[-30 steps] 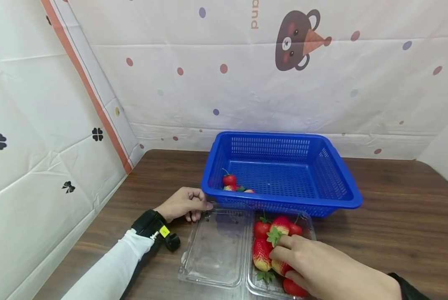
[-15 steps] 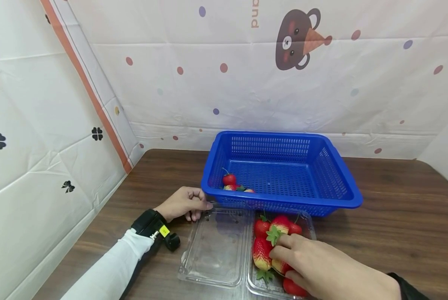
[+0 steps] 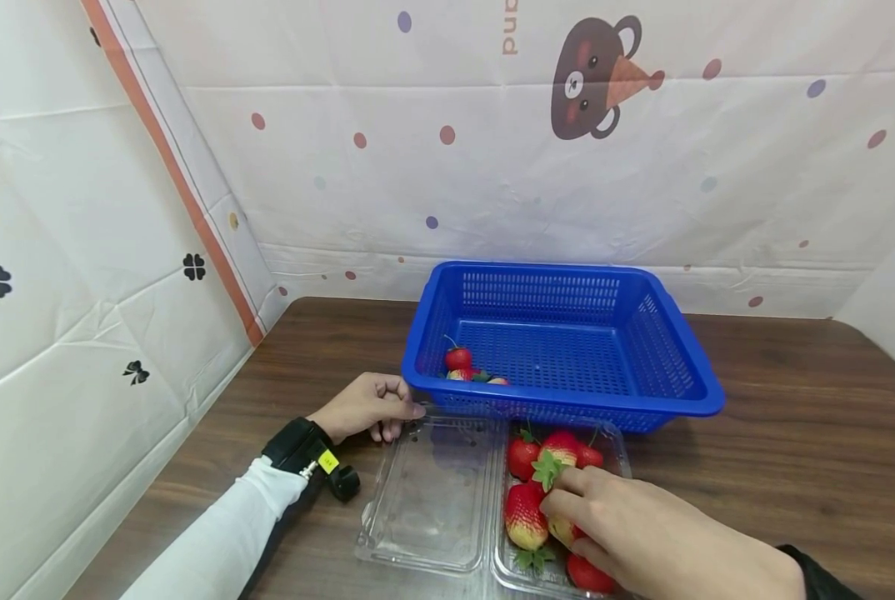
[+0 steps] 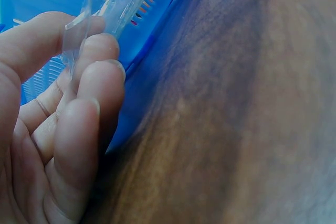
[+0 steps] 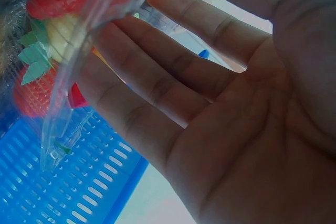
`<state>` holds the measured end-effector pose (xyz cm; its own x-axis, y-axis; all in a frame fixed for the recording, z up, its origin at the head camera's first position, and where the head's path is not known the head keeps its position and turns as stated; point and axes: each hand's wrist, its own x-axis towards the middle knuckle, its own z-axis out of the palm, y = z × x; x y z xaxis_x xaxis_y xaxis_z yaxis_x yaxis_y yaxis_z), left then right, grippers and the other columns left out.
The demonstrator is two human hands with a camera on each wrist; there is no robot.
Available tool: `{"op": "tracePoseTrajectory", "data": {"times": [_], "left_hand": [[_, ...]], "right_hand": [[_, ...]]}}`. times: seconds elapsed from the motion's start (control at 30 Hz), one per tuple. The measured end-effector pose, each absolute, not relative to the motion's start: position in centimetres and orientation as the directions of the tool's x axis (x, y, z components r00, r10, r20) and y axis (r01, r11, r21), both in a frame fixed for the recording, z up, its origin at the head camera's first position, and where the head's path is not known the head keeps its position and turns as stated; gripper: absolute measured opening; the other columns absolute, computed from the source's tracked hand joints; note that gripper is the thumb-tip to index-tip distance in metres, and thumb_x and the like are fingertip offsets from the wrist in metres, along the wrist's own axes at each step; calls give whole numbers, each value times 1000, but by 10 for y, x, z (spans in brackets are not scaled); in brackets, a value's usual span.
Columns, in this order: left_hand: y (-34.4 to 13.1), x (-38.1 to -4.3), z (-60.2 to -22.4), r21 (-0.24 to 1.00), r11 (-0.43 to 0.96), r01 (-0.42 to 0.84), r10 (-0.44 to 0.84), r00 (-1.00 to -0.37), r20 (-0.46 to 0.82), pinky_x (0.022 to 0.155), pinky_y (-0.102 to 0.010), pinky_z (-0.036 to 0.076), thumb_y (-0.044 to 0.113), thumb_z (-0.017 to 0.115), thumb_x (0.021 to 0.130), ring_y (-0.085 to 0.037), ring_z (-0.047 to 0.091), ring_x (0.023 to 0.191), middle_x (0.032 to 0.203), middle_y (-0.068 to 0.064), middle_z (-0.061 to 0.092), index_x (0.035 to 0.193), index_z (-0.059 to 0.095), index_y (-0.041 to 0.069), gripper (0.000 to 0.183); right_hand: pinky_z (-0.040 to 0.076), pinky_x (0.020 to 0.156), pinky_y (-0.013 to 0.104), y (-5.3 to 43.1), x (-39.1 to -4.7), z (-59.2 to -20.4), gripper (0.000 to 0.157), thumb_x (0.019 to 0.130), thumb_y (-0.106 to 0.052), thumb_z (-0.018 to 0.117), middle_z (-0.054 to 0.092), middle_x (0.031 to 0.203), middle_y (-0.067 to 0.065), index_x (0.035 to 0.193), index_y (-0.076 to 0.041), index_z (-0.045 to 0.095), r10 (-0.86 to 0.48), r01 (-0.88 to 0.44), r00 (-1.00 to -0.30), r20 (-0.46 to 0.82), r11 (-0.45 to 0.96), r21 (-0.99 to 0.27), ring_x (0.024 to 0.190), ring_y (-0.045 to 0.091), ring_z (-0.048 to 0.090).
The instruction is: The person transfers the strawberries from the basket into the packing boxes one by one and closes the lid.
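Note:
A hinged clear plastic box [image 3: 498, 575] lies unfolded, its lid [image 3: 436, 500] on the left. My left hand [image 3: 372, 408] pinches the lid's far left corner; the left wrist view shows the thin plastic edge [image 4: 76, 38] between thumb and fingers. Several red strawberries fill the right half. My right hand [image 3: 635, 525] reaches in over them and pinches a pale-tipped strawberry [image 3: 562, 530], mostly covered by the fingers. Beside it lies a strawberry [image 3: 526, 512] with its leaves toward me. The right wrist view has the fingertips hidden behind the box wall [image 5: 68, 77].
A blue perforated basket [image 3: 567, 400] stands just behind the box. In its near left corner are a small red fruit with a stem [image 3: 458, 358] and partly hidden strawberries [image 3: 462, 375]. A brown wooden table [image 3: 792, 433] carries everything, with patterned cloth [image 3: 327, 192] behind and at the left.
The strawberry left of my right fingers has shifted slightly toward me and to the right, and my right hand has moved only a little. My left hand stays at the lid corner.

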<state>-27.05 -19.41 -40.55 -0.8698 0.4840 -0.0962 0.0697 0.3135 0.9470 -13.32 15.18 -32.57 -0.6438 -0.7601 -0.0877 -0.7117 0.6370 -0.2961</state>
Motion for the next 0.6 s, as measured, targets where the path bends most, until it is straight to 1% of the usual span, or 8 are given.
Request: {"op": "tracePoseTrajectory", "data": {"times": [0.33,0.6], "left_hand": [[-193,-271,-405,948,310,70,488,-868,-95,41,-21,49,31,75,83,-16,55,47,58,-4,60,82,59,6,30],[-194,-271,-406,950,307,61,484,-869,-101,42,-21,49,31,76,82,-16,55,47,58,-5,60,83,59,6,31]], "right_hand": [[58,69,25,151,-133,-323,22,85,-30,72,57,92,-18,106,-29,64,-751,-705,-650,-111,651,-282,79,2,51],[58,69,30,148,-132,-317,22,87,-31,70,59,95,-16,108,-26,64,-761,-729,-646,-64,639,-245,79,1,52]]}}
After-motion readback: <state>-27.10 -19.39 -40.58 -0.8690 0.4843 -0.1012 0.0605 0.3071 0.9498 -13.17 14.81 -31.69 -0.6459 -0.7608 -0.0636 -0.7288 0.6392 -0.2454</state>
